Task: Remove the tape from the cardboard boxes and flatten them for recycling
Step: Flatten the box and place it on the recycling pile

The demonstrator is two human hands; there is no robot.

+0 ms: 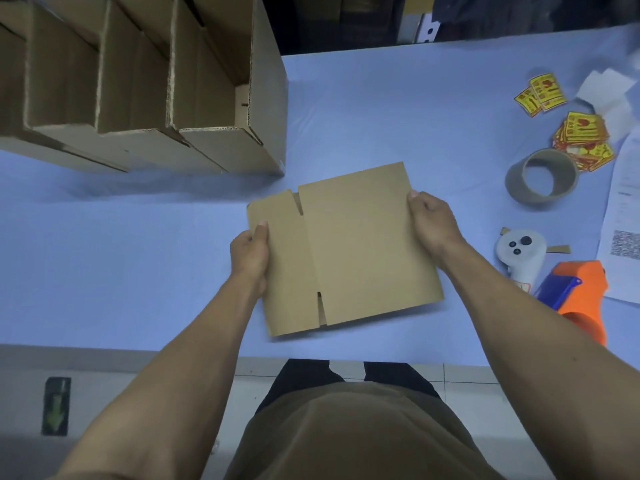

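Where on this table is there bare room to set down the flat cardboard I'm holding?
Bare blue table lies left of the flattened brown cardboard box, below the open cardboard boxes. More lies beyond it, around. The right side is crowded: brown tape roll, yellow stickers, orange tape dispenser.

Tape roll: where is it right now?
In the head view the tape roll lies on the table's right side, beside the yellow stickers, beyond the white controller.

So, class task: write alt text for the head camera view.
A person's left hand and right hand grip a flattened cardboard box by its side edges over a blue table. Open boxes stand far left.
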